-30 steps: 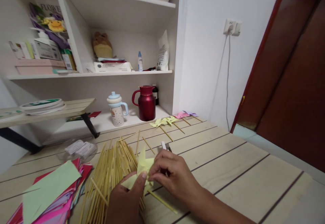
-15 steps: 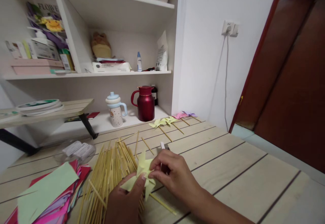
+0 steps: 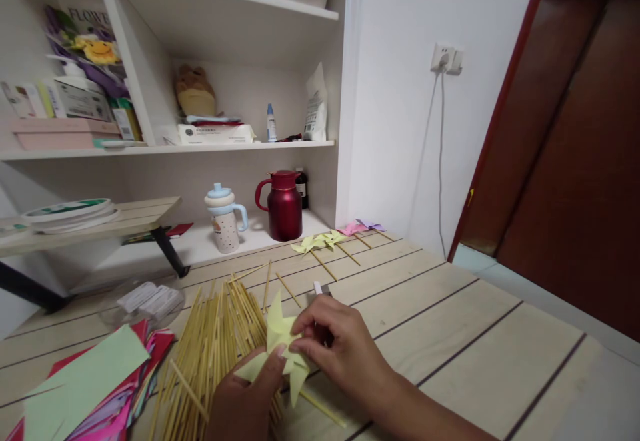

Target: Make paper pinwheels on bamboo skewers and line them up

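A pale yellow paper pinwheel [image 3: 283, 331] is held between my two hands at the front of the table. My left hand [image 3: 250, 387] grips it from below, the thumb pressed near its centre. With thumb and fingertips together, my right hand [image 3: 330, 337] pinches a blade on the right side. A thin stick [image 3: 323, 407] pokes out below the pinwheel toward the lower right; whether it is joined to the paper is hidden. Beside my left hand lies a big heap of straw-coloured sticks [image 3: 220, 334]. Behind my right hand, a small grey and white object [image 3: 323, 287] is partly covered.
Coloured paper sheets [image 3: 85, 381] are piled at the left, near a clear round container [image 3: 145, 297] with white packets. Pinwheels on sticks [image 3: 320, 242] lie along the back edge. A red jug [image 3: 285, 207] and a speckled cup [image 3: 225, 221] stand on the bottom shelf.
The pinwheel has turned slightly in my hands, its lower blade now showing wider and further right. The whole view has shifted a little; both hands keep their grip.
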A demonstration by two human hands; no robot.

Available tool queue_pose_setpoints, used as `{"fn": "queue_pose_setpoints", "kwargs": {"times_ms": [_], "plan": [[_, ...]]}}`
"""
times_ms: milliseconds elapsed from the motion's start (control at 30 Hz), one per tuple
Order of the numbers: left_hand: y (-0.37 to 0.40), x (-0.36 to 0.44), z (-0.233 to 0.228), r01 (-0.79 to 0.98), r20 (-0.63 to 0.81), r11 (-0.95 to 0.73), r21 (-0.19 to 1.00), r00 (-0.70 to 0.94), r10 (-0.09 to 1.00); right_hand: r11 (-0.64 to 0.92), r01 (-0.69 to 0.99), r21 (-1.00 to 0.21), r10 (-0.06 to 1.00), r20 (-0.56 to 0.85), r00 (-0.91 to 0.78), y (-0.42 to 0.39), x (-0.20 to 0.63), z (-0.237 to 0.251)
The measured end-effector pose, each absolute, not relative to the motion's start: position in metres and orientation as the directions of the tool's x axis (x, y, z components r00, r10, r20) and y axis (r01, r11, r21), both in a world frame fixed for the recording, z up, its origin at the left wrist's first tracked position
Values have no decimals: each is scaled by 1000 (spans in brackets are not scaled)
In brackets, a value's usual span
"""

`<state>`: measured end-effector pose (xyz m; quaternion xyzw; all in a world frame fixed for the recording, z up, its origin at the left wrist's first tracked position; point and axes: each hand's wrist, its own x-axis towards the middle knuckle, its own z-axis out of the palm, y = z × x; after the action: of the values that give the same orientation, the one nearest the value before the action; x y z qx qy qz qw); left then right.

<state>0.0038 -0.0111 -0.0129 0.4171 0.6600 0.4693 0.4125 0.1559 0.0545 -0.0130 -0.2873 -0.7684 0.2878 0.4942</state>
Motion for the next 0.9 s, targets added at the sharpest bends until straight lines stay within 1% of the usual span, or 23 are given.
{"fn": "queue_pose_setpoints", "kwargs": {"times_ms": [100,200,333,400,567,700,800,900], "plan": [[-12,3,-15,183,-176,226,957,-257,950,682,161,-713,715,603,-355,55,155,-14],[-11,3,-14,182,-212,260,948,-244,946,688,164,-707,710,608,-357,55,156,-15],[-9,8,-12,73,-207,228,971,-225,952,671,158,-724,725,596,-345,54,157,-13],[-8,9,-10,45,-203,217,975,-211,956,660,158,-734,735,589,-334,54,158,-12],[-6,7,-13,88,-192,219,972,-243,951,650,166,-741,745,579,-330,56,157,-11],[-4,5,-20,25,-190,200,980,-211,959,644,169,-746,753,578,-315,57,157,-9],[-4,8,-18,11,-223,234,972,-260,939,635,168,-754,762,576,-297,56,157,-8],[-5,9,-10,55,-229,257,965,-306,924,636,164,-754,761,577,-297,56,157,-8]]}}
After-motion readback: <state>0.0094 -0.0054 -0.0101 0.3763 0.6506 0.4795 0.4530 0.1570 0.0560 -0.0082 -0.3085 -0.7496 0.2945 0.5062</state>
